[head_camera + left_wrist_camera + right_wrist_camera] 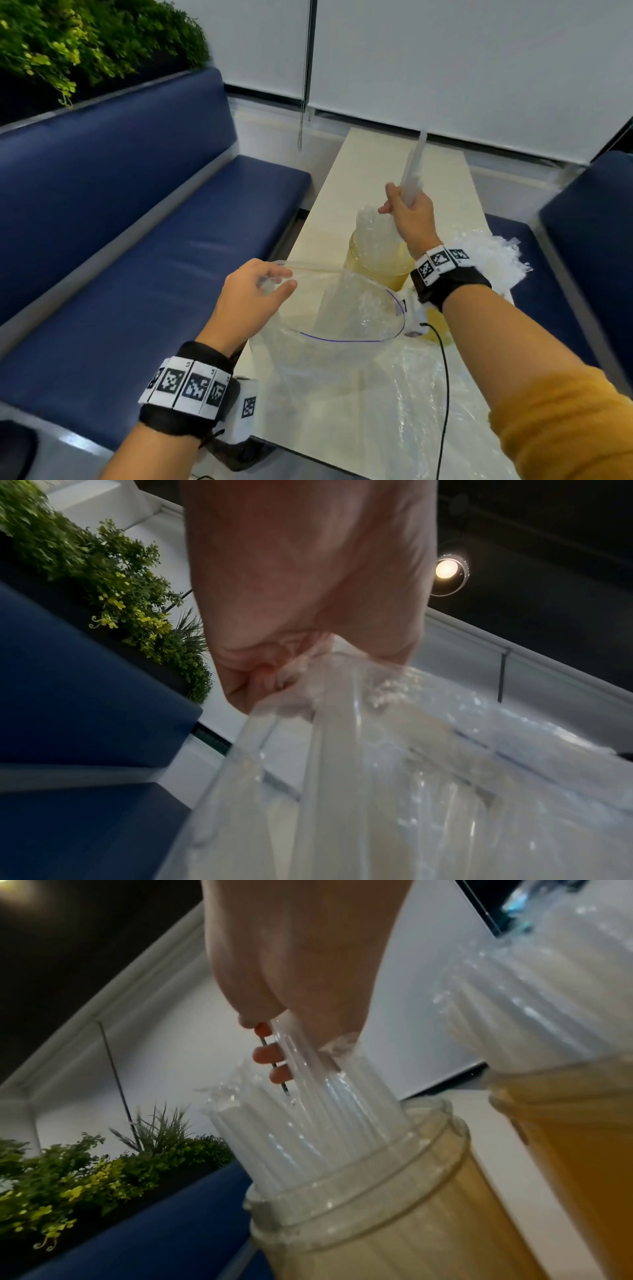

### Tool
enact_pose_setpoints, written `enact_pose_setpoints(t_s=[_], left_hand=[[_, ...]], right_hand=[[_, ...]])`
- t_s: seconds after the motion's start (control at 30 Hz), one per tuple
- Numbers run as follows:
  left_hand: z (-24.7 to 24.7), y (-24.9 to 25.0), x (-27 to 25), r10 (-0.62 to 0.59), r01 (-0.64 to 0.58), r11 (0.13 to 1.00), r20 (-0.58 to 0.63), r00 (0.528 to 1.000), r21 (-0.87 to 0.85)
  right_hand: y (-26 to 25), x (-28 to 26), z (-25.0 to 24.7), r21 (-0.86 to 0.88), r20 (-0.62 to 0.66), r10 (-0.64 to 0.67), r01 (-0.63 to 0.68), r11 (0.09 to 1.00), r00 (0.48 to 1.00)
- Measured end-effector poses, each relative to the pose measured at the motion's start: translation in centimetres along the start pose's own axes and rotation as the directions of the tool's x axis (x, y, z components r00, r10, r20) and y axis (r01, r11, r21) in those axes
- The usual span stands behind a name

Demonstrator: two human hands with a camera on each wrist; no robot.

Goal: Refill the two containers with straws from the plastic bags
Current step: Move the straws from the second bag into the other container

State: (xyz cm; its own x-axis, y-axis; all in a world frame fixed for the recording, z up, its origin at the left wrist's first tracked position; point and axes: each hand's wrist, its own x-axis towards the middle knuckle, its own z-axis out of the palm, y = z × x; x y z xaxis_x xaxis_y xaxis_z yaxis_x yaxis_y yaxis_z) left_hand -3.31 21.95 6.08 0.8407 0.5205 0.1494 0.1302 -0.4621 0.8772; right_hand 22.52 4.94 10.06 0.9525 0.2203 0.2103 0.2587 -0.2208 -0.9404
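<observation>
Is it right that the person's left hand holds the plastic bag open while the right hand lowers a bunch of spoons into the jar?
Not quite: the right hand grips a bunch of straws, not spoons, as the right wrist view shows. The rest stands: the left hand holds the plastic bag open, and the straws go into the jar.
</observation>
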Motion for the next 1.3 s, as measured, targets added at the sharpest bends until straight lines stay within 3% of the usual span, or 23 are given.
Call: enact_pose_setpoints(t_s=[0.1, 0.27, 0.33, 0.4, 0.5, 0.6, 0.67, 0.73, 0.8, 0.83, 0.9, 0.97, 1.03, 1.2, 1.3], left_hand=[[-0.3, 0.2, 0.1, 0.000, 0.001, 1.000, 0.023, 1.000, -0.017], [-0.3, 1.0, 0.2, -0.006, 0.008, 1.000, 0.057, 0.998, -0.027], [-0.3, 1.2, 0.2, 0.000, 0.001, 1.000, 0.067, 0.998, -0.023], [-0.4, 1.5, 0.2, 0.009, -0.009, 1.000, 0.082, 0.997, -0.005], [-0.9, 1.9, 0.1, 0.001, -0.008, 0.999, 0.150, 0.989, 0.042], [-1.6, 2.3, -0.2, 0.006, -0.037, 0.991, 0.234, 0.972, 0.127], [-1.9, 2.4, -0.3, 0.019, -0.069, 0.983, 0.279, 0.960, 0.171], [-2.0, 2.7, -0.4, 0.008, -0.075, 0.976, 0.308, 0.951, 0.206], [-1.9, 3.0, -0.6, 0.009, -0.080, 0.974, 0.317, 0.948, 0.212], [-1.8, 3.0, -0.6, 0.010, -0.077, 0.976, 0.316, 0.949, 0.201], [-1.5, 2.9, -0.7, 0.014, -0.064, 0.986, 0.309, 0.951, 0.152], [-1.1, 2.8, -0.9, 0.009, -0.039, 0.995, 0.302, 0.953, 0.096], [-0.9, 2.5, -1.3, -0.004, -0.008, 0.999, 0.303, 0.953, 0.039], [-1.1, 2.0, -2.1, -0.010, 0.041, 0.996, 0.342, 0.940, -0.083], [-1.2, 2.1, -2.6, -0.018, 0.064, 0.991, 0.347, 0.938, -0.121]], right_hand=[[0.6, -0.4, 0.0, 0.039, -0.063, -0.001, 0.003, 0.999, 0.998], [-1.9, 0.3, -0.9, 0.064, -0.117, -0.241, 0.249, 0.966, 0.963], [-2.7, 0.7, -1.1, -0.091, -0.100, -0.367, 0.359, 0.929, 0.925], [-2.5, 0.7, -1.2, -0.329, 0.000, -0.446, 0.421, 0.845, 0.895], [-0.8, -0.1, -1.4, -0.585, 0.183, -0.376, 0.408, 0.701, 0.908], [-0.5, -1.1, -2.0, -0.654, 0.259, -0.309, 0.402, 0.642, 0.915], [-2.5, -2.0, -2.2, -0.669, 0.275, -0.392, 0.467, 0.578, 0.878], [-6.2, -3.8, -1.9, -0.614, 0.289, -0.524, 0.575, 0.541, 0.802], [-9.8, -6.7, -1.0, -0.517, 0.396, -0.566, 0.685, 0.513, 0.723], [-11.2, -8.4, -0.3, -0.505, 0.497, -0.497, 0.702, 0.501, 0.712], [-12.1, -11.9, 1.5, -0.585, 0.695, -0.171, 0.687, 0.430, 0.698], [-10.4, -14.4, 3.5, -0.664, 0.740, 0.145, 0.679, 0.313, 0.657], [-8.1, -16.2, 5.1, -0.663, 0.749, 0.250, 0.680, 0.313, 0.614], [-4.1, -16.9, 7.8, -0.695, 0.713, 0.429, 0.478, 0.537, 0.554], [-2.9, -16.9, 8.6, -0.694, 0.713, 0.452, 0.452, 0.560, 0.535]])
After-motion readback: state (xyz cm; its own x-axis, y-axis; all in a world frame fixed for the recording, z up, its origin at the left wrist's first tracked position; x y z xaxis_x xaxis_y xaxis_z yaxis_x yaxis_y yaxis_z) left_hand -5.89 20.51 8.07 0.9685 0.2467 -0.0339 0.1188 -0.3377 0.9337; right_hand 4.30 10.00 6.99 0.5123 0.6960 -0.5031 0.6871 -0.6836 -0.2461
